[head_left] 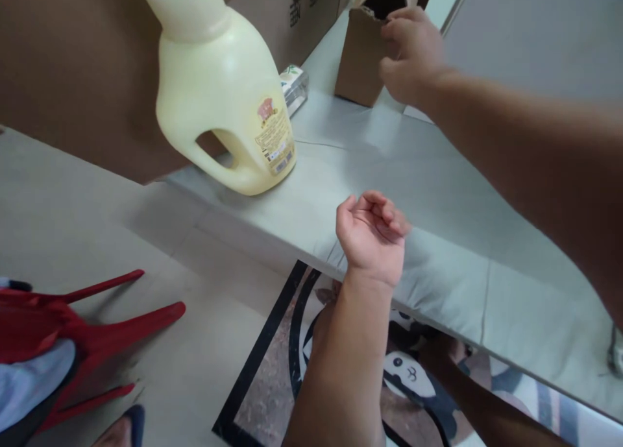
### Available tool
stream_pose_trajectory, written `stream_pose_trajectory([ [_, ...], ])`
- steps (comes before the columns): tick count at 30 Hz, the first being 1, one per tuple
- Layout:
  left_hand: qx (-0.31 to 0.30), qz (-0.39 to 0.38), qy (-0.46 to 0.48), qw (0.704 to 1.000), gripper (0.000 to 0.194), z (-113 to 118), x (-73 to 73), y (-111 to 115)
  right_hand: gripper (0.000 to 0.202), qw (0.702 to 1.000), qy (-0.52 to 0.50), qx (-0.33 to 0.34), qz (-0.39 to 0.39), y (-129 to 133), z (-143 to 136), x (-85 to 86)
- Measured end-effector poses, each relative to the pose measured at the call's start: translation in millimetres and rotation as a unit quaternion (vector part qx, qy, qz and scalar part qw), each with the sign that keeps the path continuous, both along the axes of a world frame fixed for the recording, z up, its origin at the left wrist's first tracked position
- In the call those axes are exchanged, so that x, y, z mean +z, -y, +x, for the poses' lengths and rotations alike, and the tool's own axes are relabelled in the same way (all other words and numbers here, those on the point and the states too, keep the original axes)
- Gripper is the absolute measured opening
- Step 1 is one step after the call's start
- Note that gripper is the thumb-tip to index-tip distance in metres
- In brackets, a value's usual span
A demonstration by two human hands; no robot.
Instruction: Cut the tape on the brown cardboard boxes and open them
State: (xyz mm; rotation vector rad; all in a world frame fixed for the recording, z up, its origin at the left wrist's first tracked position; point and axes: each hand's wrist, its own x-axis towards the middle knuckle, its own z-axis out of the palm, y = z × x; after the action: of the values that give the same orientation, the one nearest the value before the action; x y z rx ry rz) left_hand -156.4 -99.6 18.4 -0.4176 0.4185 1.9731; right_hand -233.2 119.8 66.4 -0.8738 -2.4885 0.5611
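My right hand [413,56] is at the small open brown cardboard box [359,61], its fingers curled against the box's right side near the torn top edge. The inside of the box is dark and its contents are hidden. My left hand [374,236] hovers over the front of the pale cloth-covered ledge [335,168], palm up, with loosely bent fingers and nothing in it. Up and to its left stands a large pale yellow jug [224,84] with a moulded handle and a printed label. A small clear pack with a green-and-white label [293,87] sits partly behind the jug.
Big brown cartons [78,64] stand behind the jug, one with printed characters. A panda-patterned mat [272,356] lies on the floor below the ledge. At lower left is a red plastic stool [97,333] with cloth on it, near a foot in a dark slipper [131,424].
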Motion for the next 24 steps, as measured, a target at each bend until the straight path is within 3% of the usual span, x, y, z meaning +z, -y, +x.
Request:
stream_pose_trajectory([
  [4, 0.071, -0.085, -0.058, 0.992, 0.04, -1, -0.3, 6, 0.044, 0.997, -0.071, -0.018, 0.019, 24, 79, -8.1],
  [7, 0.195, -0.192, -0.117, 0.955, 0.028, 1, -2.1, 4, 0.028, 0.988, -0.146, -0.011, 0.052, 58, 163, -11.0],
  [9, 0.25, -0.231, -0.167, 0.926, 0.02, 3, -3.3, 1, 0.021, 0.965, -0.252, 0.022, 0.063, 87, 223, -13.1],
  [12, 0.261, -0.25, -0.274, 0.891, 0.019, 13, -4.3, -8, 0.025, 0.955, -0.292, 0.018, 0.043, 131, 308, -17.0],
  [15, 0.206, -0.183, -0.397, 0.876, 0.028, 31, -8.1, -20, 0.025, 0.957, -0.287, -0.018, 0.037, 166, 375, -24.3],
  [17, 0.161, -0.116, -0.473, 0.858, 0.036, 45, -14.1, -30, 0.024, 0.954, -0.289, -0.037, 0.064, 180, 405, -32.2],
  [20, 0.11, -0.052, -0.573, 0.81, 0.049, 66, -25.9, -43, 0.022, 0.946, -0.3, -0.075, 0.094, 187, 427, -46.7],
  [22, 0.092, -0.027, -0.645, 0.758, 0.061, 78, -31.3, -49, 0.023, 0.937, -0.327, -0.093, 0.079, 185, 430, -56.1],
  [24, 0.076, -0.03, -0.722, 0.687, 0.072, 88, -32.2, -54, 0.032, 0.923, -0.369, -0.095, 0.056, 180, 432, -64.4],
])
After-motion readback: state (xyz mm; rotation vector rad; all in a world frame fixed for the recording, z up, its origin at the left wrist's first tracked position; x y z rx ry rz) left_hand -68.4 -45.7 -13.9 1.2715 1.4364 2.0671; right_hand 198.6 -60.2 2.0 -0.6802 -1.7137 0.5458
